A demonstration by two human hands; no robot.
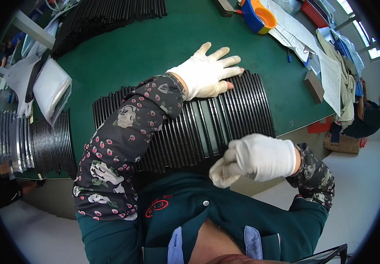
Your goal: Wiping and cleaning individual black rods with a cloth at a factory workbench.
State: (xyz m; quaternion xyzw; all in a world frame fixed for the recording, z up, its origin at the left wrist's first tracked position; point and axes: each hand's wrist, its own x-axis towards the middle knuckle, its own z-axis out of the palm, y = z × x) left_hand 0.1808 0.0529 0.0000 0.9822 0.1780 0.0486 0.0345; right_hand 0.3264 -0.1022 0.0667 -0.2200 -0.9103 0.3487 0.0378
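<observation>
My left hand, in a white glove, lies flat with fingers spread on the top edge of a row of black strips laid side by side on the green table. My right hand, also white-gloved, hovers at the near edge of the row with its fingers curled and pinched together; I cannot tell whether anything is in it. A floral sleeve guard covers my left forearm, which crosses over the strips.
More black strips are stacked at the back and at the left. A clear bag lies at left. An orange-and-blue tape dispenser, papers and a small block lie at the right. Another person sits beyond the table.
</observation>
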